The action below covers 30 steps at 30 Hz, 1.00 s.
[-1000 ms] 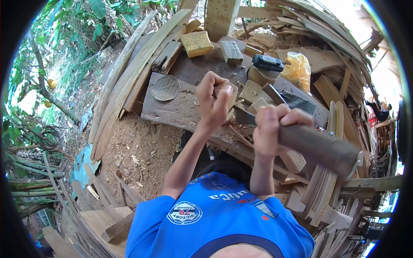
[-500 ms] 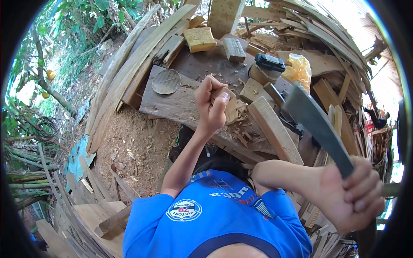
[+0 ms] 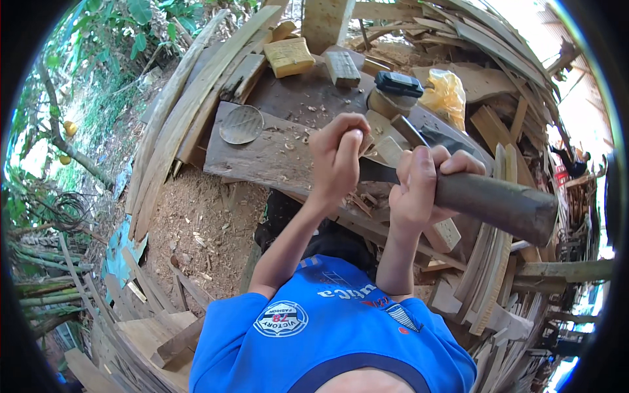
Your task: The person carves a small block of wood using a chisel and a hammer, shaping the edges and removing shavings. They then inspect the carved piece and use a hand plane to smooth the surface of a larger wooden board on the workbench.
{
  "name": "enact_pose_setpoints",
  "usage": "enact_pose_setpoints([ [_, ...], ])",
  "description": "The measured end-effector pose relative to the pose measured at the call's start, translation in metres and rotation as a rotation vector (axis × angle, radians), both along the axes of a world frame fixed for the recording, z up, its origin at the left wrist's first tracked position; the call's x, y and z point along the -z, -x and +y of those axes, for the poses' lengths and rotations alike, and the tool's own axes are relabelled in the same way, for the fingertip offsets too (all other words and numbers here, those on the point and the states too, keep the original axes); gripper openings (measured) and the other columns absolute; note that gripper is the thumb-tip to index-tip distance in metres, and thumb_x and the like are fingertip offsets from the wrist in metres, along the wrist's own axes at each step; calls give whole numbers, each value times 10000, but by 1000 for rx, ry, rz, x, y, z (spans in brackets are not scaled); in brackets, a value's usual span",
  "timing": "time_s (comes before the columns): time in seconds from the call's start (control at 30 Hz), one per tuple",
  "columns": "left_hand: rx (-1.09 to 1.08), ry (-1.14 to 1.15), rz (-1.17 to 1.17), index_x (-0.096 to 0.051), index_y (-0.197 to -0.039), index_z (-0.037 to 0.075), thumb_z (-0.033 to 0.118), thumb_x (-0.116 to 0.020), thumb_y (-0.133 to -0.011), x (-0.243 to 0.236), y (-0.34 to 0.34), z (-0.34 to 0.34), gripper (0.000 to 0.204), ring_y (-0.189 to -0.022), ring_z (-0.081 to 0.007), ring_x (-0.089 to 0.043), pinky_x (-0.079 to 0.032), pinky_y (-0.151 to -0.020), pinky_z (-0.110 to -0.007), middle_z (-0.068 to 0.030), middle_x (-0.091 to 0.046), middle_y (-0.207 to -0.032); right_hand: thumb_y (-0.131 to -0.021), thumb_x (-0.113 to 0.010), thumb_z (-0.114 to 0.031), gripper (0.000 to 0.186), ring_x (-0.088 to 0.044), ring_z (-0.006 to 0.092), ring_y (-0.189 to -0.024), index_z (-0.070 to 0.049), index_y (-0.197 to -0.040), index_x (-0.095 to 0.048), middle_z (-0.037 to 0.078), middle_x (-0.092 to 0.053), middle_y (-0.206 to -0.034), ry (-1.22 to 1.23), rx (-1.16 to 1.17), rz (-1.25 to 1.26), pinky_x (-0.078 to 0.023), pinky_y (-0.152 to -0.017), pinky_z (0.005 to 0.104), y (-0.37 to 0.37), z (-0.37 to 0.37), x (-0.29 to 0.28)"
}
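My left hand (image 3: 335, 157) is closed around a small pale wood block (image 3: 367, 141), mostly hidden by the fingers, over the worn plank (image 3: 278, 154) of the workbench. My right hand (image 3: 422, 187) grips a machete (image 3: 504, 206) by its thick dark handle, whose butt points to the right. The dark blade runs left from that fist to just beside my left hand, its far end hidden there. Whether its edge touches the block I cannot tell. Curled shavings and chips lie around both hands.
A round wooden disc (image 3: 242, 124) rests on the plank's left. Behind are a yellowish block (image 3: 289, 57), a grey block (image 3: 342, 69), a black device (image 3: 399, 84) on a round wooden piece and a yellow plastic bag (image 3: 443, 95). Long boards (image 3: 203, 98) line the left; sawdust (image 3: 203, 229) covers the ground.
My right hand has swung the machete down and leftward from the raised position at the right, to beside my left hand. The left hand keeps hold of the wood block, and the view has shifted slightly.
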<state>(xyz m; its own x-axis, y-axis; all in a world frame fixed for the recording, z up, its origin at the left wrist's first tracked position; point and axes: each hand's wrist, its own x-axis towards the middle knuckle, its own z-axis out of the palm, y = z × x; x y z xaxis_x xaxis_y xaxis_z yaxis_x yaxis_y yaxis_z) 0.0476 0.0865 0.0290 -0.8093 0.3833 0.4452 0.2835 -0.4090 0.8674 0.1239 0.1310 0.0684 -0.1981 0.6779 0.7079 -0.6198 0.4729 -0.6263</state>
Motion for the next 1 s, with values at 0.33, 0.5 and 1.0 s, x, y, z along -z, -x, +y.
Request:
enact_pose_setpoints([
  [0.33, 139, 33, 150, -526, -757, -23, 64, -394, -748, 3, 17, 6, 159, -647, -89, -463, -368, -609, -201, -43, -512, -728, -769, -522, -36, 158, -345, 68, -415, -66, -873, -407, 43, -417, -595, 37, -454, 364, -257, -361, 209, -23, 40, -14],
  [0.5, 57, -82, -39, -487, -836, -1, 42, -387, -782, 6, 13, 0, 122, -629, -43, -360, -299, -557, -191, 1, -457, -715, -795, -484, -125, 66, -352, 77, -435, -78, -827, -450, 6, -393, -555, -262, -318, 426, -261, -378, 240, -67, 31, -77],
  [1.0, 94, -79, 96, -500, -719, -23, 10, -454, -751, 3, 24, 24, 66, -532, -8, -361, -276, -464, -184, 35, -433, -593, -782, -553, 11, 106, -454, 69, -510, -14, -726, -466, 16, -482, -595, 232, -152, 69, -376, -480, 191, 6, 47, -11],
])
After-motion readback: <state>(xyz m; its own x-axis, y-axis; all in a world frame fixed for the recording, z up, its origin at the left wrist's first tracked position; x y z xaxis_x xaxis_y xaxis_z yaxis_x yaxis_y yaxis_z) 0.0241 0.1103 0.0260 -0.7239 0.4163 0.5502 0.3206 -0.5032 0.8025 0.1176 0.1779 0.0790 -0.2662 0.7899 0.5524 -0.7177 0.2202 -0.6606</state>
